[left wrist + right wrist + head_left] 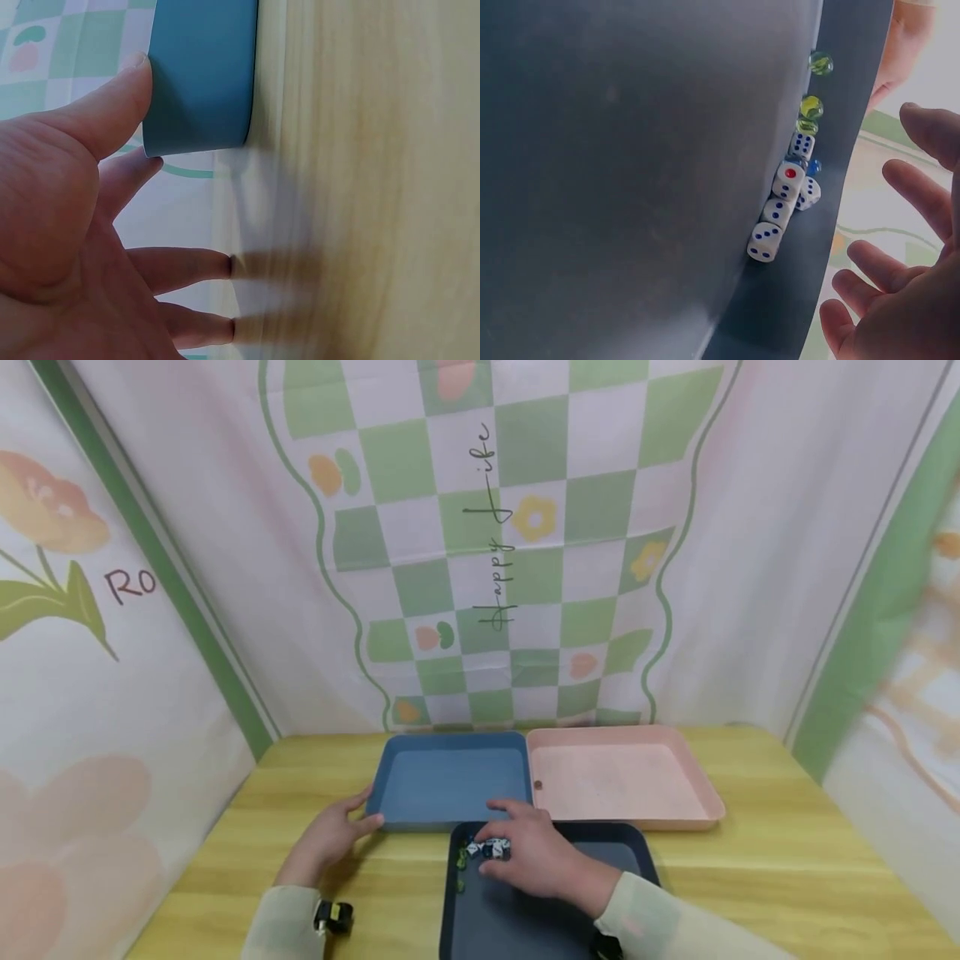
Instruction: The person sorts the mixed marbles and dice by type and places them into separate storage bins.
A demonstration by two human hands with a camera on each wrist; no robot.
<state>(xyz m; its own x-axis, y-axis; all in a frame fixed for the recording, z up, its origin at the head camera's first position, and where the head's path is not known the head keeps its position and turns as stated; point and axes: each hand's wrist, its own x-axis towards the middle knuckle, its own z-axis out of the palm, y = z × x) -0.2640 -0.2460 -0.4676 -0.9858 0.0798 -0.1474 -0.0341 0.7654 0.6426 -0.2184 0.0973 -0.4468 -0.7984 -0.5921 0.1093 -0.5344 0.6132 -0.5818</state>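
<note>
My left hand (326, 839) rests at the near left corner of a blue tray (450, 814). In the left wrist view its thumb and index finger touch the tray corner, while the other fingers extend toward the table. Over the far left part of a dark grey tray (487, 927), my right hand (532, 856) is spread with nothing in its grasp. White dice (778, 212) with coloured dots lie in a row along that tray's edge. Green marbles (811, 106) and a blue marble (814, 166) sit beside them. From the head, my fingers partly cover the dice.
A pink tray (615, 814) stands right of the blue one, with a small brown round thing (537, 785) near its left side. All the trays are on a yellow wood-grain table (787, 860). Patterned cloth (487, 527) hangs behind and at both sides.
</note>
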